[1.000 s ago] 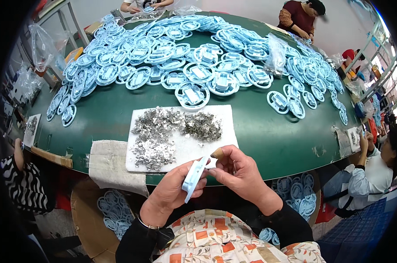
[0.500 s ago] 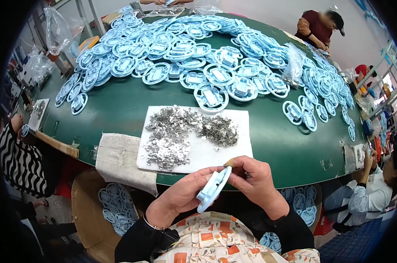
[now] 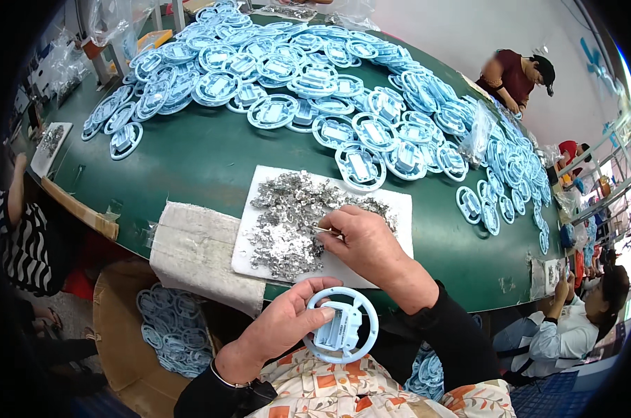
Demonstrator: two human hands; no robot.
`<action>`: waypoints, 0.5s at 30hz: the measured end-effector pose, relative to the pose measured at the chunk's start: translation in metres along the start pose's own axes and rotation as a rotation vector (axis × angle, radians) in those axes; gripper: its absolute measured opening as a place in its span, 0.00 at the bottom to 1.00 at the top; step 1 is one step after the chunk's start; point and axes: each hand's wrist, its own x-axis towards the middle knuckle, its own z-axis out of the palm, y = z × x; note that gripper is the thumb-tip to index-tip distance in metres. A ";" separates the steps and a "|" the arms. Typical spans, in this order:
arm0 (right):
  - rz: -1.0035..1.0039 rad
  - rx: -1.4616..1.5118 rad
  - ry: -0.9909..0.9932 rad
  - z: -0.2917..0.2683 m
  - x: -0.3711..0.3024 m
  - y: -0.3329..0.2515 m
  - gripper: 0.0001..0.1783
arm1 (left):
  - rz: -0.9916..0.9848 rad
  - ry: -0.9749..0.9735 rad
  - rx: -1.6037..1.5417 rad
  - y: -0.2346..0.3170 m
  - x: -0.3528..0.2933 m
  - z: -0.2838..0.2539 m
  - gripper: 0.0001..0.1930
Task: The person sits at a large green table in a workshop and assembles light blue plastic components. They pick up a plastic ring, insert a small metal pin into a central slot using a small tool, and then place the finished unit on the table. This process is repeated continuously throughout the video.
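My left hand (image 3: pixel 282 326) grips a light blue plastic toy steering wheel (image 3: pixel 363 326) by the left of its ring, the thumb near its middle block. The wheel faces up, and an open recess shows in the block. Over a white foam board (image 3: pixel 404 221), my right hand (image 3: pixel 371 245) pinches a small shiny metal piece between thumb and forefinger. Its fingertips are at a heap of small silvery metal pieces (image 3: pixel 281 233) spread on the board. Part of the heap is hidden behind this hand.
Many more blue wheels (image 3: pixel 274 111) are piled along the far side of the green table (image 3: pixel 190 167). A whitish cloth (image 3: pixel 203 244) lies left of the board. Below the edge stands a cardboard box (image 3: pixel 124 327) holding blue wheels. Other people (image 3: pixel 517 76) sit around the table.
My right hand has let go of the wheel and moved forward to the metal pieces. My left hand now holds the wheel alone, turned from edge-on to face up. The view has shifted slightly.
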 end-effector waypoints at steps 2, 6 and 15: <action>0.009 -0.058 -0.032 0.007 0.006 -0.001 0.10 | -0.012 0.014 0.004 0.001 -0.001 -0.003 0.25; 0.052 -0.006 -0.012 0.006 0.011 0.001 0.08 | -0.016 0.060 0.032 0.006 0.000 -0.004 0.23; 0.005 -0.097 0.065 -0.003 0.000 0.004 0.08 | -0.050 0.099 0.142 0.006 0.006 0.010 0.19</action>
